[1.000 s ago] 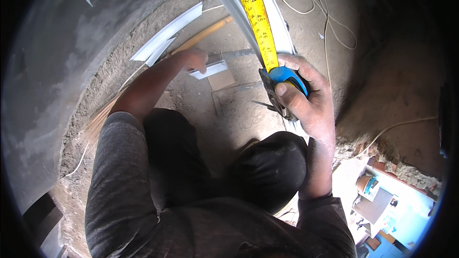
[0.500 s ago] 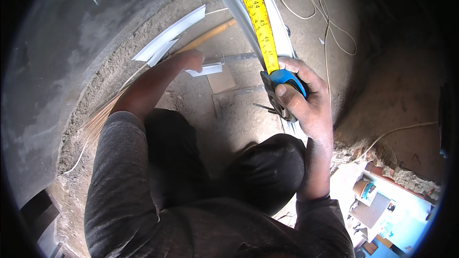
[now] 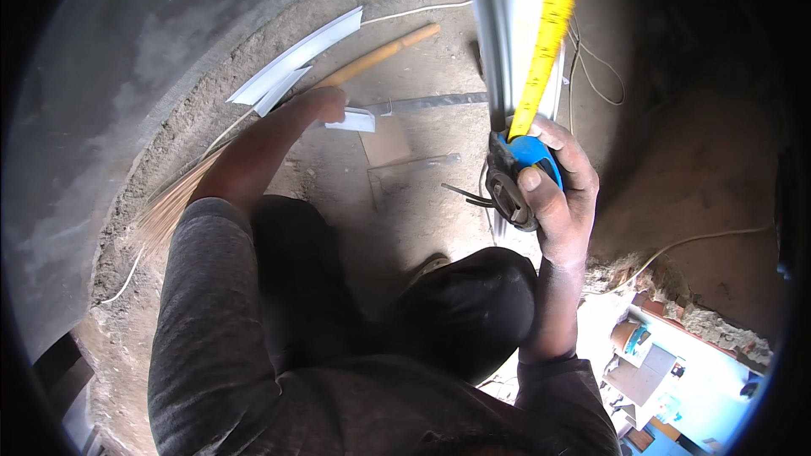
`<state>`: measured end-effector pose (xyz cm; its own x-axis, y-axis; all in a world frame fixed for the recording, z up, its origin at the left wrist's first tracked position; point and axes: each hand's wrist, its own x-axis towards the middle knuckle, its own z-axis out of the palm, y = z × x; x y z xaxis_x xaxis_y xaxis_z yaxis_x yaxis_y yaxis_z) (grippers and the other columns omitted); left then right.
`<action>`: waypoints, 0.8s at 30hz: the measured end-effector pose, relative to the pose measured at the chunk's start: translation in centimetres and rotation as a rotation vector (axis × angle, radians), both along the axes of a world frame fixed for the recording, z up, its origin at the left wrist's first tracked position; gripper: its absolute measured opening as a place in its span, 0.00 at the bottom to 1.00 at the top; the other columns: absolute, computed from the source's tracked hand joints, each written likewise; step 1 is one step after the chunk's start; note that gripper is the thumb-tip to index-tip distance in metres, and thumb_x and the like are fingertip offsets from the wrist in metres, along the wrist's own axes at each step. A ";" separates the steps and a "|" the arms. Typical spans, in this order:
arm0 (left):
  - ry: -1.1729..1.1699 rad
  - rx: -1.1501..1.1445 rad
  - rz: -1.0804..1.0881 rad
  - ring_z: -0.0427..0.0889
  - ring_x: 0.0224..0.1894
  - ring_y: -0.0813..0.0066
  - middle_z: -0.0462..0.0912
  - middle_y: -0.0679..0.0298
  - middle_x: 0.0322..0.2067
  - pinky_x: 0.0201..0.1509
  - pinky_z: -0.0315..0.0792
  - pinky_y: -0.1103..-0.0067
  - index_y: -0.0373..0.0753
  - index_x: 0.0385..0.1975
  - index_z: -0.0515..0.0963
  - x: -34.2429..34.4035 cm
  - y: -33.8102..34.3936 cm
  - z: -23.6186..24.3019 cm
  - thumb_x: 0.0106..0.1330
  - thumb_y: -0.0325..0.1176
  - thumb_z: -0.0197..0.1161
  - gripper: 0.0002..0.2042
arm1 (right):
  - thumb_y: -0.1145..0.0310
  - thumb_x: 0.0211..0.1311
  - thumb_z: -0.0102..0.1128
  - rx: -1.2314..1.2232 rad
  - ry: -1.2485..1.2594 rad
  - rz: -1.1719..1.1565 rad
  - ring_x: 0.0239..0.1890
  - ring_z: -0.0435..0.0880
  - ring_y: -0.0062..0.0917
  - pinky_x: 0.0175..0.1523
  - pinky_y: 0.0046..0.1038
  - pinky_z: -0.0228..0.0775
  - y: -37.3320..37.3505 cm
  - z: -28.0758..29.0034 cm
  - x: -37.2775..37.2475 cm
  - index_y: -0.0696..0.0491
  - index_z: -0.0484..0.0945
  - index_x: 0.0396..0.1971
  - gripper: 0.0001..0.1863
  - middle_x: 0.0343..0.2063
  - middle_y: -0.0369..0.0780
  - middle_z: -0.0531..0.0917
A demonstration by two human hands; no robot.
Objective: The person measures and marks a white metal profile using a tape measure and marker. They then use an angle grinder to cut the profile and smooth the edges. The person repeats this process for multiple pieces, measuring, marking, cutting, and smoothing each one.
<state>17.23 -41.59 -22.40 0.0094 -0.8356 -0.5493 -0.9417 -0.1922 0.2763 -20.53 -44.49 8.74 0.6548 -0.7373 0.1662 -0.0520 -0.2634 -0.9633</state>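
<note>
While the tape measure [image 3: 532, 152] sits in the right hand [image 3: 562, 181], its blue and black case is clasped between the thumb, laid over the near side, and the fingers wrapped round the far side. A thin dark strap [image 3: 469, 196] juts out from the case to the left. From its top, the yellow blade [image 3: 543, 59] runs away from the person, in front of a long white profile [image 3: 500, 0], its far end blurred at the picture's upper edge; whether blade and profile touch, I cannot tell.

Lower than the far blade and well to its left, the left hand [image 3: 323, 105] is curled, pinching one end of a short white offcut [image 3: 353, 121]; its fingertips are mostly hidden. Just beside the offcut lies a flat brown piece [image 3: 384, 145], with a grey strip [image 3: 435, 103] beyond it. Past the left hand rest a wooden stick [image 3: 389, 52] and two white strips [image 3: 300, 55], side by side. Straw bristles [image 3: 173, 203] lie left of the forearm. Farther right, a pale cord [image 3: 596, 55] loops on the floor [image 3: 329, 169].
</note>
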 end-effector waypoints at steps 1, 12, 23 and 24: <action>0.000 -0.001 0.020 0.89 0.53 0.43 0.89 0.40 0.47 0.59 0.81 0.57 0.31 0.49 0.86 1.1 1.0 -0.5 0.62 0.36 0.66 0.19 | 0.63 0.67 0.70 -0.022 -0.069 0.004 0.51 0.87 0.25 0.61 0.31 0.78 -0.3 -0.4 -0.2 0.58 0.83 0.63 0.27 0.51 0.42 0.88; 0.110 -0.046 0.426 0.88 0.58 0.44 0.89 0.42 0.52 0.64 0.80 0.58 0.32 0.59 0.82 3.3 12.4 6.6 0.66 0.36 0.65 0.23 | 0.54 0.79 0.47 0.467 -0.564 -0.566 0.44 0.88 0.36 0.49 0.44 0.85 -13.9 -1.4 1.3 0.54 0.76 0.55 0.20 0.44 0.43 0.85; 0.278 -0.145 0.753 0.85 0.63 0.45 0.86 0.43 0.58 0.69 0.76 0.59 0.35 0.64 0.81 3.3 20.4 11.2 0.72 0.43 0.67 0.25 | 0.54 0.77 0.53 0.411 -0.430 -0.427 0.43 0.90 0.40 0.42 0.51 0.88 -15.0 -5.7 12.8 0.55 0.77 0.54 0.20 0.43 0.45 0.85; 0.265 -0.092 0.733 0.84 0.64 0.45 0.85 0.42 0.60 0.69 0.75 0.60 0.35 0.67 0.80 2.5 19.8 11.8 0.73 0.44 0.67 0.27 | 0.60 0.76 0.57 0.248 -0.432 -0.469 0.44 0.89 0.35 0.44 0.42 0.87 -16.0 -6.4 12.9 0.58 0.78 0.54 0.18 0.42 0.44 0.86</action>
<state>19.76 -21.77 -10.58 0.4539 -0.7092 -0.5394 -0.4840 -0.7045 0.5190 -7.62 -60.46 2.33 0.1697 -0.9769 0.1302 0.2959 -0.0755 -0.9522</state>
